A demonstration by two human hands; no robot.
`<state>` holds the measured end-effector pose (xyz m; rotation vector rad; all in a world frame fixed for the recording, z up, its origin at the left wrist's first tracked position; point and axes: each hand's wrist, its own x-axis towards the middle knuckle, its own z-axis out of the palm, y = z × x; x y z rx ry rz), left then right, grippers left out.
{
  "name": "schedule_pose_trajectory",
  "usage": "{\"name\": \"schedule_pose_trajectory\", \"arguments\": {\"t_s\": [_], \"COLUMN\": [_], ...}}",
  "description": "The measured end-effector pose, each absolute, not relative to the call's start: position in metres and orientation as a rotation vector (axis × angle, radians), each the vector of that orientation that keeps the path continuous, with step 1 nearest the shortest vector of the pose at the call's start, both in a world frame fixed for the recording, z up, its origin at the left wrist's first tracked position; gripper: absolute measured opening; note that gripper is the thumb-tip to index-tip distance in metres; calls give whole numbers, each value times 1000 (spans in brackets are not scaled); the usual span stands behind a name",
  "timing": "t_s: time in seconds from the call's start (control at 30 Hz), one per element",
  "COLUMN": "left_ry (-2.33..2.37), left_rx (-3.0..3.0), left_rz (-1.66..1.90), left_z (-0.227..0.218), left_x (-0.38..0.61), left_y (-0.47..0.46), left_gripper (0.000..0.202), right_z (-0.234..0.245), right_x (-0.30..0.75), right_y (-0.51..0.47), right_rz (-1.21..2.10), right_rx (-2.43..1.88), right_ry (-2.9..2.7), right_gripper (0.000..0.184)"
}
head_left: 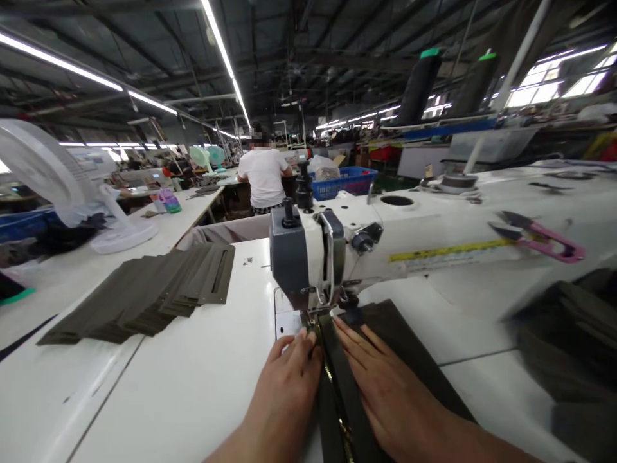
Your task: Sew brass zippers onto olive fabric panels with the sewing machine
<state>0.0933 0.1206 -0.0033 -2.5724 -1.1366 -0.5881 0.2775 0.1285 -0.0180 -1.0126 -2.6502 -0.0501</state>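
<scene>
Counter: white, carries everything below.
Sewing machine: white, mid-counter.
Fabric stack: olive pieces fanned at left, well apart from the hands.
Fabric: olive, under the needle; apparently a zip runs between the hands.
Right hand: fingers spread flat, pressing the fabric.
Left hand: fingers flat at the fabric's left edge.
Snips: pink, lying on the machine.

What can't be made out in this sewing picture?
Head view only.
- Needle: too small, lost among metal parts of the sewing machine.
- Zip between left hand and right hand: lower end cut off by bottom edge.
- Dark pile at right: blurred.
- Yellow ruler: markings too small.
</scene>
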Motion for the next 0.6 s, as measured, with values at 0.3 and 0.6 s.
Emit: {"name": "schedule_pose_trajectory", "arguments": {"t_s": [0.3, 0.6], "left_ry": [-1160, -1225], "left_rx": [-2593, -2666], "left_rz": [-490, -378], "left_z": [-5, 6], "left_x": [93, 97], "left_y": [118, 120], "left_gripper": [29, 25], "right_z": [-13, -20], "right_x": [278, 276], "right_y": [127, 130], "right_rz": [2, -37], "right_rx": [-1070, -1057], "right_ry": [-2651, -2571], "right_gripper": [55, 47]}}
